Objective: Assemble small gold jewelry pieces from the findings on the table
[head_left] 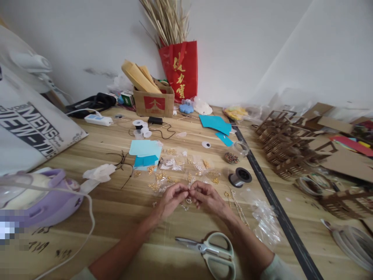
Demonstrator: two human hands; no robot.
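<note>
With left hand [173,197] and right hand [207,197] together, pinching a tiny, indistinct piece [189,189] above the table [116,221], between its far edge and the scissors [208,247].

There are 2 hands [171,200] [206,197], 1 pair of scissors [203,247], 1 red bag [189,72] and 1 black adapter [155,121].

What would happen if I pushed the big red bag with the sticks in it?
The red bag might tip, since its sticks poke up high above the top. Its sides could bend, as they look thin. The sticks seem dry and skinny, so they may snap.
</note>
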